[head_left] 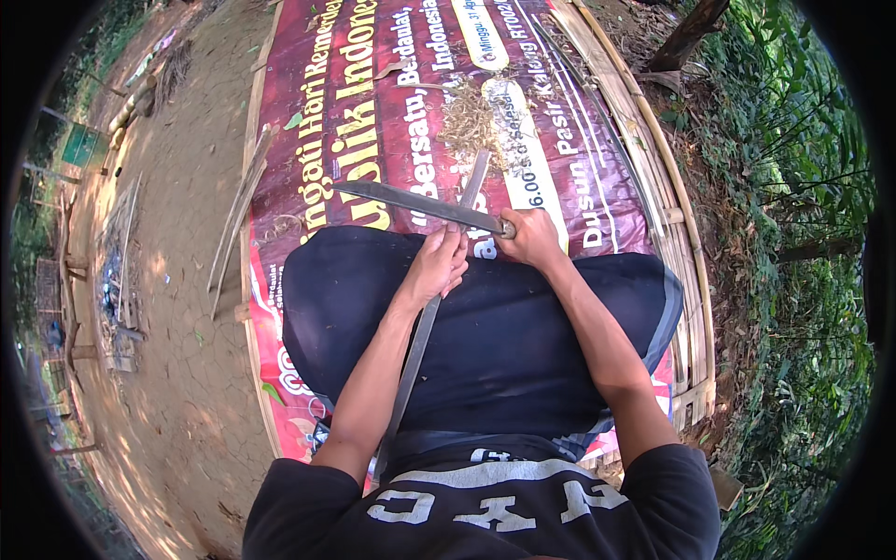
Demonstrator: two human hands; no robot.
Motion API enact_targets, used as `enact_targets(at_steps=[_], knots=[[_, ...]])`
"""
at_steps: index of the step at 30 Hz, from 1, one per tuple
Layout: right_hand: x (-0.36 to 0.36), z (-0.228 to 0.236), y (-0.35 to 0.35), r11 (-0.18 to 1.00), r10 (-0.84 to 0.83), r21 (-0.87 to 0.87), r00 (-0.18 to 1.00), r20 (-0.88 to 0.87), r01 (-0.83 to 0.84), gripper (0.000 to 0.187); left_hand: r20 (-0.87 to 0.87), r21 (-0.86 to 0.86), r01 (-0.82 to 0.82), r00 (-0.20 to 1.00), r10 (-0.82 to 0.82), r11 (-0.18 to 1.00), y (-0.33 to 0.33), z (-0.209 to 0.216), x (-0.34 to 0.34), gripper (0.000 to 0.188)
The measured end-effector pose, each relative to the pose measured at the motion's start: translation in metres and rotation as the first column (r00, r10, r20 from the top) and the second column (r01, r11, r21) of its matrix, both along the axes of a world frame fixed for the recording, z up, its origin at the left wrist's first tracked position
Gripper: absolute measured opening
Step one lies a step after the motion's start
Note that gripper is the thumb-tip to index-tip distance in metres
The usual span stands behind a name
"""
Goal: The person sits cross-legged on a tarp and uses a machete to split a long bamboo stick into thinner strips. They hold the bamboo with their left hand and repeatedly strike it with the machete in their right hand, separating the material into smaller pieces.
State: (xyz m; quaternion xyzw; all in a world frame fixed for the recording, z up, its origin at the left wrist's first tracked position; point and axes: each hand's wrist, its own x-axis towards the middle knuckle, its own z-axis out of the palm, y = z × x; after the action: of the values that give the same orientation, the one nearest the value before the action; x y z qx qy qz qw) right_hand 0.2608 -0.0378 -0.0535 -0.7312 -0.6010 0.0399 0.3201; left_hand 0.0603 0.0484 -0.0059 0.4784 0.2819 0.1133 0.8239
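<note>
A long, narrow grey-brown strip, likely split bamboo (pixel 417 347), runs from beside my left upper arm, across my lap, to the shavings ahead. My left hand (pixel 439 263) is closed around it near its middle. In my right hand (pixel 534 237), fingers wrapped round the handle, is a machete (pixel 401 199) with a dark broad blade. The blade points left and lies across the strip just beyond my left hand, its tip at the far left. Its cutting edge against the strip is too small to make out. Pale curled shavings (pixel 474 119) are heaped beyond the crossing.
I sit on a slatted bamboo platform (pixel 695 252) covered by a printed red banner (pixel 373 117). Thin strips (pixel 241 210) lean along its left edge; another long strip lies on the right. Bare cracked earth (pixel 177 215) stretches left. Dense green plants (pixel 812 159) and a trunk (pixel 686 37) stand right.
</note>
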Motion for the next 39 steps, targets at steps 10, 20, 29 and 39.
enact_targets(at_steps=[10,20,29,39], knots=[[0.032,-0.01,0.005,0.999,-0.032,-0.028,0.991,0.131,0.036,0.015,-0.009,0.007,-0.036,0.999,0.036,0.999,0.009,0.001,0.002,0.042],[0.042,-0.01,0.009,0.982,-0.166,-0.078,0.985,0.048,0.17,0.016,0.039,-0.005,-0.047,0.998,0.047,0.999,0.01,0.0,-0.003,0.042],[0.042,0.003,0.006,0.915,-0.404,-0.106,0.875,-0.267,0.39,0.024,0.052,-0.123,0.025,0.998,-0.019,0.992,0.002,-0.009,0.007,0.046],[0.001,0.016,0.0,0.988,0.048,-0.146,0.998,0.029,-0.043,0.021,-0.018,-0.238,0.004,1.0,-0.009,0.971,0.007,-0.017,-0.001,0.041]])
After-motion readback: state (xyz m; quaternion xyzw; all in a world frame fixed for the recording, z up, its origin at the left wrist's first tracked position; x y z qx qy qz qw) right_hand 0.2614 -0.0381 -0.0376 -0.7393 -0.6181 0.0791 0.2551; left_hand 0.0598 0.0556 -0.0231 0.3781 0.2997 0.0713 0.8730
